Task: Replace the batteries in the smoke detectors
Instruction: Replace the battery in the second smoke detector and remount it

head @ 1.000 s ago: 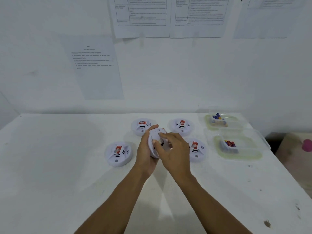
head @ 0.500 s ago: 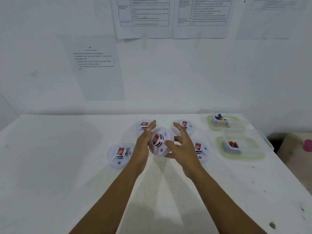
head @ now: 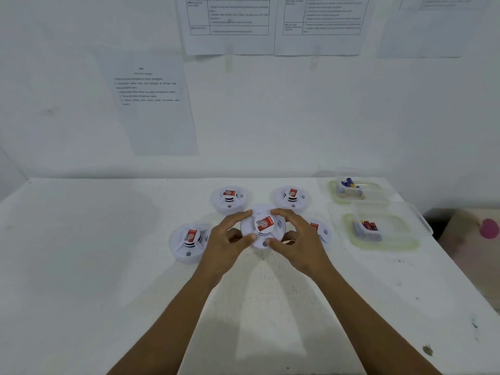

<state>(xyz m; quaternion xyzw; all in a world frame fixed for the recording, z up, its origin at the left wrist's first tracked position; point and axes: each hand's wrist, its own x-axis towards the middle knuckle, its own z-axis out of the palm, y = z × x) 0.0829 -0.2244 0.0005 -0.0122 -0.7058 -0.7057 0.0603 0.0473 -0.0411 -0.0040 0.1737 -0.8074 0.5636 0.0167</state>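
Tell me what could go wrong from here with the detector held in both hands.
1. The left hand and right hand grip the centre smoke detector by its rim; it may slip if turned over.
2. The right hand crowds the near-right detector, partly hiding it, and could knock it.
3. Five detectors look alike, and the near battery container and far battery container sit side by side; mix-ups seem easy.

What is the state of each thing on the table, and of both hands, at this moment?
Left hand: grips middle detector.
Right hand: grips middle detector.
Middle detector: face up, between both hands.
Other four detectors: face up on table, untouched.
Far box: holds batteries, some blue.
Near box: holds batteries, some red.
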